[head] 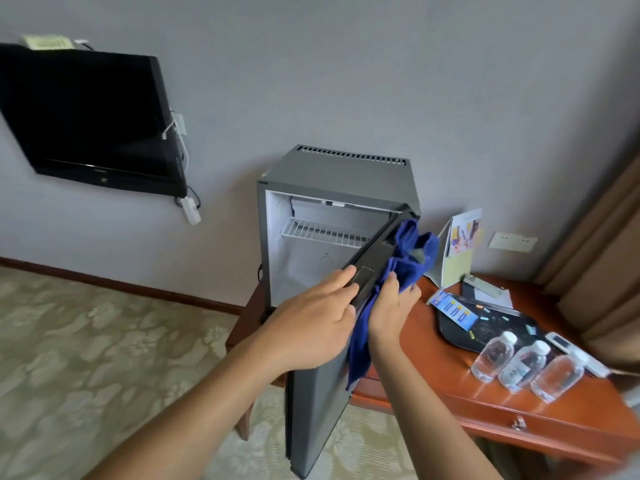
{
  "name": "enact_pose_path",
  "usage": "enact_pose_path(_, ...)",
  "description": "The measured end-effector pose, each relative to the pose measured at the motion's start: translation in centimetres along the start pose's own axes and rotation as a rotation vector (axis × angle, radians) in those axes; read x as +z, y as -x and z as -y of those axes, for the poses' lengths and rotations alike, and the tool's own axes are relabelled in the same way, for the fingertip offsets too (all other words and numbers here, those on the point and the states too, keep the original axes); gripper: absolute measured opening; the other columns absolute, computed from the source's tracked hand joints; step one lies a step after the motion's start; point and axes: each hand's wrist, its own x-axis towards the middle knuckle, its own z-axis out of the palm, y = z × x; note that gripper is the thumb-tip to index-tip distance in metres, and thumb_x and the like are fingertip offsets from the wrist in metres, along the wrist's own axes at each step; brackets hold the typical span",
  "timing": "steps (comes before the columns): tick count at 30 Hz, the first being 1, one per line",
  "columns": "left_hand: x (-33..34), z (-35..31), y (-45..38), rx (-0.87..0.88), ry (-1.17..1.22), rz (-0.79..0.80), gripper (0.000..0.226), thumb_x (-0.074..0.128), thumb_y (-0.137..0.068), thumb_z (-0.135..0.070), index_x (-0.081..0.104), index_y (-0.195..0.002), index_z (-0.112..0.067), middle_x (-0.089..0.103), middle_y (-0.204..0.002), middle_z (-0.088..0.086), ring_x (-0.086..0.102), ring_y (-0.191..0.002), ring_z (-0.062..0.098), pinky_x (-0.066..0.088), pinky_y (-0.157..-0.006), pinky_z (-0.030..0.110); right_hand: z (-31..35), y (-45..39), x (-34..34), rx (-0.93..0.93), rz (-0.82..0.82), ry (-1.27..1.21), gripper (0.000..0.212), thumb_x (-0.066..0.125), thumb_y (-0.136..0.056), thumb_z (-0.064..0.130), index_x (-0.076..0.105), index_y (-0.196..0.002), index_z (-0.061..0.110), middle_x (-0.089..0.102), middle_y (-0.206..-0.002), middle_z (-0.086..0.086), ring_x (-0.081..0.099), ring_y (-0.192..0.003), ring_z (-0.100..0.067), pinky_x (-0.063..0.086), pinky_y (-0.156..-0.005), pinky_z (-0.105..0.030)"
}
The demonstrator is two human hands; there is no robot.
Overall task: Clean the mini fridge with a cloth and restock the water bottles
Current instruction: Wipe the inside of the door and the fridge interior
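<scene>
Against the grey wall stands the fridge (pixel 332 174), its door (pixel 322 393) swung wide toward the camera. Inside, one white wire shelf (pixel 322 232) sits high up with nothing on it, and the white compartment below it shows no contents; a small freezer box (pixel 329 207) runs across the top. The left hand (pixel 311 327) lies over the door's upper edge, fingers spread and curled around it, holding the door. The right hand (pixel 391 306) is closed on a blue cloth (pixel 408 258), pressing it to the door's top edge on the side facing the desk; part of the cloth bunches up toward the hinge corner and a tail hangs down beside the door.

Right of the fridge is a red-brown desk (pixel 443 368). Three water bottles (pixel 526 365) lie side by side near its front edge, white caps pointing toward the wall, clear and touching one another. Just behind them a black tray (pixel 498 327) holds small sachets and a blue packet (pixel 453 310) resting over its left rim. A white remote (pixel 575 355) lies along the bottles' right side. A folded card (pixel 457 247) stands at the desk's back left corner. A black TV (pixel 90 123) hangs on the wall at left.
</scene>
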Motion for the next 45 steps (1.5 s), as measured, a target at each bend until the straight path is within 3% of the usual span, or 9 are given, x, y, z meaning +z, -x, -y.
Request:
enact_pose_path(6,-1.0,1.5,-0.2,0.054,-0.066,0.001,0.057,0.033,-0.108,-0.045,0.023,-0.162,-0.03,-0.008,-0.166,-0.031,0.004,-0.152,-0.006,0.023,-0.116,0.029,-9.9,-3.8,-0.3,0.543,-0.018,0.236,0.065,0.038,-0.095,0.043,0.05,-0.144,0.002,0.049,-0.146,-0.024,0.051,-0.128,-0.047,0.04,-0.111,-0.055)
enact_pose_path(13,-3.1,6.0,-1.3,0.098,-0.097,0.018,0.055,0.038,-0.105,-0.045,0.024,-0.158,-0.046,-0.005,-0.159,-0.044,0.016,-0.152,-0.004,0.031,-0.121,0.043,-13.9,3.0,-6.1,0.506,0.344,0.348,0.026,0.054,-0.1,0.019,0.073,-0.101,0.0,0.076,-0.09,-0.012,0.07,-0.089,-0.027,0.056,-0.085,-0.035)
enact_pose_path(18,-4.5,7.3,-2.1,0.125,-0.324,-0.16,0.051,0.041,-0.103,-0.031,0.039,-0.154,-0.036,0.015,-0.166,-0.028,0.037,-0.146,0.006,0.04,-0.113,0.034,-15.1,-0.1,-11.6,0.631,0.316,0.069,0.075,0.082,-0.063,0.068,0.073,-0.109,0.009,0.072,-0.103,-0.029,0.068,-0.097,-0.043,0.056,-0.09,-0.052)
enact_pose_path(22,-4.2,9.8,-3.8,0.121,-0.47,-0.343,0.054,0.071,-0.074,-0.011,0.069,-0.126,-0.024,0.055,-0.149,-0.012,0.066,-0.119,0.012,0.058,-0.086,0.032,-12.5,-5.3,-13.9,0.647,0.363,-0.315,0.08,0.091,-0.05,0.01,0.056,-0.121,0.002,0.06,-0.12,-0.025,0.054,-0.116,-0.041,0.041,-0.107,-0.05)
enact_pose_path(26,-3.6,12.9,-6.8,0.041,-0.512,-0.445,0.067,0.074,-0.06,0.004,0.071,-0.124,-0.017,0.061,-0.144,-0.006,0.066,-0.122,0.016,0.05,-0.103,0.032,-13.8,-11.6,-13.4,0.556,0.448,-0.009,0.072,0.072,-0.05,-0.02,0.053,-0.118,-0.007,0.073,-0.119,-0.021,0.068,-0.108,-0.036,0.057,-0.088,-0.044)
enact_pose_path(32,-3.2,16.8,-11.3,0.028,-0.505,-0.55,0.054,0.034,-0.087,-0.006,0.066,-0.131,-0.008,0.051,-0.153,-0.003,0.049,-0.14,0.019,0.029,-0.122,0.045,-18.4,-21.5,-9.7,0.37,0.224,0.582,0.055,0.09,-0.065,0.011,0.056,-0.108,0.015,0.073,-0.107,-0.008,0.07,-0.099,-0.032,0.054,-0.09,-0.044)
enact_pose_path(36,-3.1,18.6,-15.8,-0.036,-0.442,-0.599,0.046,0.039,-0.1,-0.028,0.063,-0.133,-0.008,0.048,-0.155,0.0,0.04,-0.147,0.017,0.022,-0.124,0.051,-20.9,-26.3,-7.6,0.404,0.273,0.91,0.082,0.08,-0.083,0.022,0.031,-0.146,0.009,0.059,-0.131,-0.024,0.061,-0.117,-0.042,0.044,-0.087,-0.038)
enact_pose_path(40,-3.5,20.2,-19.5,-0.059,-0.339,-0.606,0.045,0.042,-0.099,-0.028,0.059,-0.138,-0.011,0.041,-0.161,-0.005,0.029,-0.153,0.012,0.011,-0.128,0.049,-22.0,-29.6,-6.0,0.482,0.313,0.978,0.083,0.06,-0.092,0.031,0.012,-0.157,0.011,0.05,-0.142,-0.031,0.05,-0.129,-0.047,0.04,-0.104,-0.043)
enact_pose_path(45,-3.3,20.9,-21.3,-0.027,-0.3,-0.631,0.047,0.049,-0.095,-0.026,0.056,-0.14,-0.013,0.036,-0.163,-0.006,0.024,-0.155,0.011,0.006,-0.128,0.048,-6.5,-27.8,-2.8,-0.073,0.073,0.533,0.053,0.054,-0.093,0.024,0.049,-0.145,0.018,0.06,-0.139,-0.007,0.057,-0.123,-0.023,0.045,-0.103,-0.042)
